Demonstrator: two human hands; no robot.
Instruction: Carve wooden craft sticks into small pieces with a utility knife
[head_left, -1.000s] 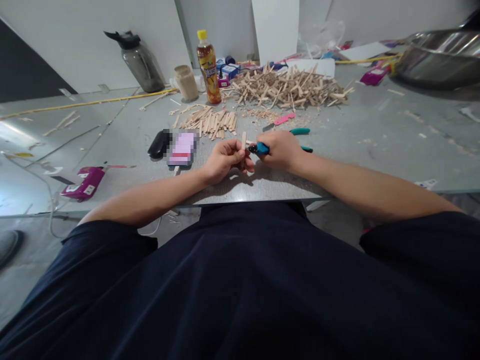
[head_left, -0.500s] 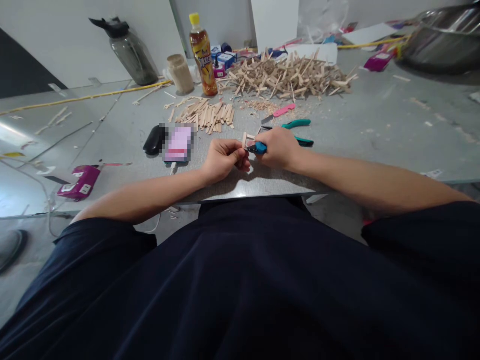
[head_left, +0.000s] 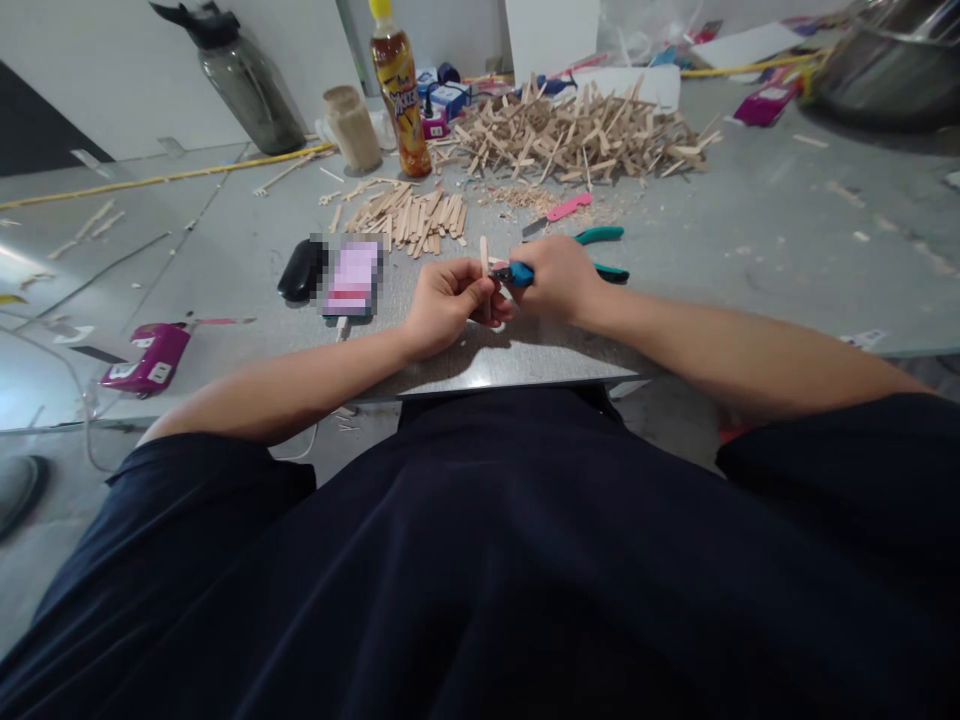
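Note:
My left hand (head_left: 452,303) pinches a small wooden stick piece (head_left: 484,255) that points up from the fingertips. In my right hand (head_left: 559,278) is a blue-handled cutter (head_left: 517,274), its dark jaws touching or very near the stick. Green-handled pliers (head_left: 601,236) lie just beyond my right hand, partly hidden by it. A pink-handled knife (head_left: 568,207) rests farther back. Behind my left hand are a pile of flat wooden sticks (head_left: 420,222) and a phone (head_left: 354,278) with a cable.
A large stick heap (head_left: 577,135) lies at the back, with a drink bottle (head_left: 401,100), a jar (head_left: 351,128) and a grey water bottle (head_left: 251,95) to its left. A black mouse (head_left: 302,270), a purple object (head_left: 154,357) and a metal bowl (head_left: 885,80) flank the work area.
The wooden piece in my left hand now stands more upright, and its frame-like shape no longer shows. The whole view has shifted slightly, with the table items appearing higher.

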